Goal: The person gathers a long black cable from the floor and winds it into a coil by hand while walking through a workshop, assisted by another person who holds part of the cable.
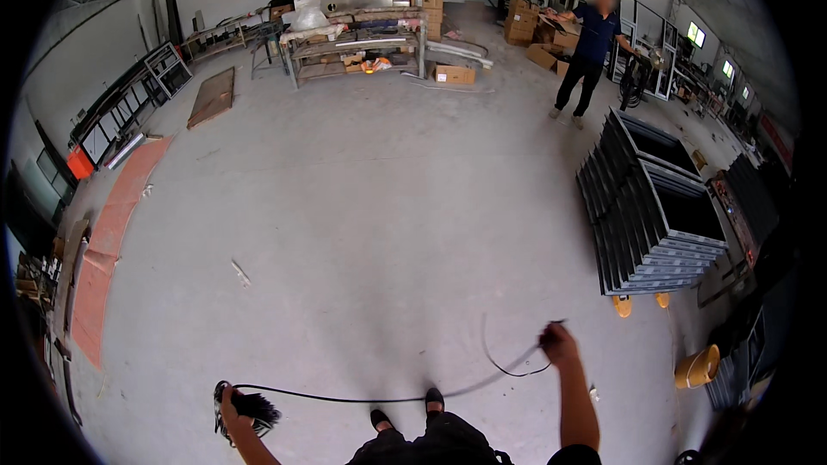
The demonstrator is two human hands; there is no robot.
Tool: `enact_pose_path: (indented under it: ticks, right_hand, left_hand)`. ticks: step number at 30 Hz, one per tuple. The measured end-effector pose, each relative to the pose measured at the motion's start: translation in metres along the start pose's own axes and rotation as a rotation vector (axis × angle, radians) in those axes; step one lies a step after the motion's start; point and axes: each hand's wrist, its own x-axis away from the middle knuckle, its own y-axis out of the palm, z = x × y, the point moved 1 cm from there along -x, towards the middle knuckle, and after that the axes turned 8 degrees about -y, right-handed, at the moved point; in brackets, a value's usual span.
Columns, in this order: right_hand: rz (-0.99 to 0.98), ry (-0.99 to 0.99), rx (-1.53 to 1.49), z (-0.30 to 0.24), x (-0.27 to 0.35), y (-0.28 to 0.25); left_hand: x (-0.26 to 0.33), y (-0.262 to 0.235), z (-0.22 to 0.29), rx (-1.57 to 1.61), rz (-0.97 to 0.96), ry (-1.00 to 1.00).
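My left hand point(231, 406) is closed round a bundle point(261, 411) of black flexible strip, gathered in many loops, low on the left. From it a single length of the strip point(345, 399) runs across in front of my feet, sagging, then rises blurred toward the right. At that side my raised right hand point(558, 346) is closed on the strip, with a short dark bit poking out past the fingers. A thin loose loop point(508, 372) hangs below that hand. The exact grip of the right fingers is hard to see.
Stacked dark frames point(637, 232) stand on a yellow pallet jack point(622, 306) at right, near a yellow bucket point(696, 368). A person point(594, 43) stands far right by cardboard boxes point(520, 21). A loaded workbench point(353, 47) is at the back; a pinkish sheet point(108, 241) lies left.
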Motion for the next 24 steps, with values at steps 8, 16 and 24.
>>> enact_pose_path:
  ticks: [8,16,24]
  right_hand:
    - [-0.402,0.381,0.374,0.161,0.11,0.208]
    - [-0.853,-0.307,1.06,0.197,0.146,0.26]
    - [-0.888,-0.505,1.415,0.156,0.091,0.237]
  left_hand:
    - [0.016,0.054,-0.087,-0.116,-0.195,-0.434]
    - [0.053,0.149,-0.213,-0.478,-0.508,-0.68]
    - [0.057,0.267,-0.289,-0.573,-0.663,-0.882]
